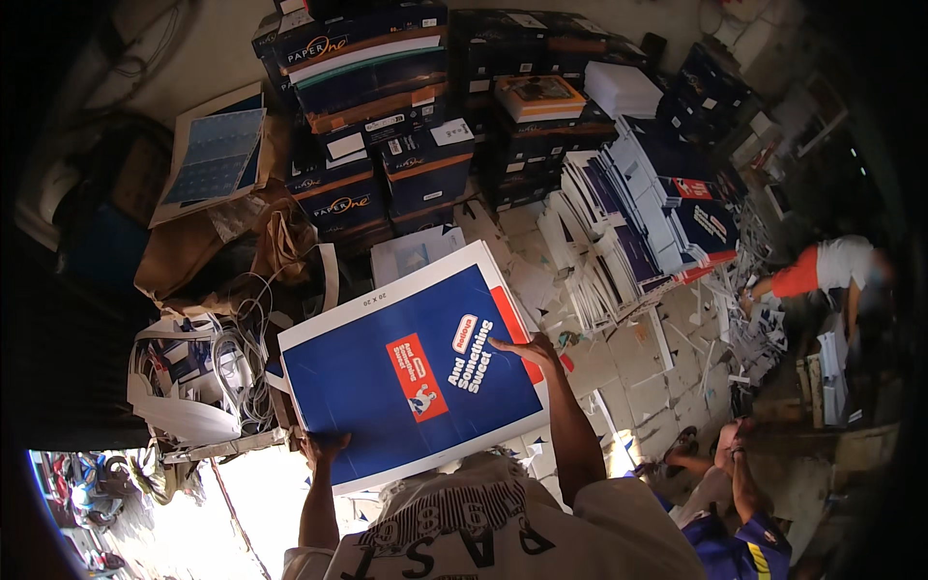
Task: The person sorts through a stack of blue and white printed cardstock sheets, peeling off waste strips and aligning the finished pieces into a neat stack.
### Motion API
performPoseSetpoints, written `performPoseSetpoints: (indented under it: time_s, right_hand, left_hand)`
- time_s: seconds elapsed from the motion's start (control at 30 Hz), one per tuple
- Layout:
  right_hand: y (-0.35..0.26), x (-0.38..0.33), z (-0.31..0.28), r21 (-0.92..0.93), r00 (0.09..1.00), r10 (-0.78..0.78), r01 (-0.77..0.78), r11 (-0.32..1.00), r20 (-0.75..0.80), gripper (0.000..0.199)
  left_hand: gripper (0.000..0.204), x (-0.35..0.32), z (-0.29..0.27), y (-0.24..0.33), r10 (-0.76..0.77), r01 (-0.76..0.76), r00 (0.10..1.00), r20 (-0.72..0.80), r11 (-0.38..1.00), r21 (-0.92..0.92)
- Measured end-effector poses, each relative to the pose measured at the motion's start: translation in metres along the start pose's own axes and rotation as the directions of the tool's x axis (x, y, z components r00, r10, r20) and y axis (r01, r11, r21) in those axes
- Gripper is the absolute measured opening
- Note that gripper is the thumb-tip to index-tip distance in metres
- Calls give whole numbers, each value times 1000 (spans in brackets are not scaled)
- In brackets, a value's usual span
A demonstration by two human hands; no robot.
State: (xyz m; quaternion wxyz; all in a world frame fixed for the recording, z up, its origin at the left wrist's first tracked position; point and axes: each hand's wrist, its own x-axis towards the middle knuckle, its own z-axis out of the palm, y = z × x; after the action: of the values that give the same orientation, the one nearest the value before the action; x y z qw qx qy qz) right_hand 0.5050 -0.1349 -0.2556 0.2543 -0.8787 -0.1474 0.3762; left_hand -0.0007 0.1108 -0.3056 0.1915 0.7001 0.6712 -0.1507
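Tiled floor [638, 391] w/ paper offcuts strewn over it, a dim workroom all round. Nearest is my own white shirt [445, 541], dark letters on the chest. Just beyond it, in front of me, is the stack of printed sheets [358, 377], tilted a bit. My left hand [326, 447] grips its near left corner, thumb on top; my right hand [532, 353] is closed on the right edge, thumb over the print, fingers mostly hidden. Can't tell if anything else props it. To hold it well, prob. best to keep both grips firm but not creasing, edges flush, esp. the right side, where lower layers stick out.

Labels: blue ground, red panel [418, 377] w/ a small figure, white lettering [471, 355] plus a red tag, tiny dark print on the far margin.

Near right, a co-worker in a purple top [739, 551]. Left, a heap of scraps w/ cords [184, 406]. Right, farther, piled sheets [710, 222] w/ matching blue-and-red print; another co-worker in red shorts [797, 274] beyond. Far side: dark blue cartons [333, 208], white lettering w/ an orange ring, small white stickers too.
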Motion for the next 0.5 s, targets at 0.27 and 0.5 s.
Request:
performPoseSetpoints:
  time_s: [0.27, 0.5]
  right_hand:
    - [-52, -71, -23, 243, 989, -129, 142, 959, -70, 75]
    - [-19, -54, -17, 162, 982, -149, 167, 973, -119, 77]
  left_hand:
    - [130, -39, -27, 31, -81, 78, 997, -18, 992, -101]
    - [144, 1, 17, 6, 102, -86, 990, 101, 985, -152]
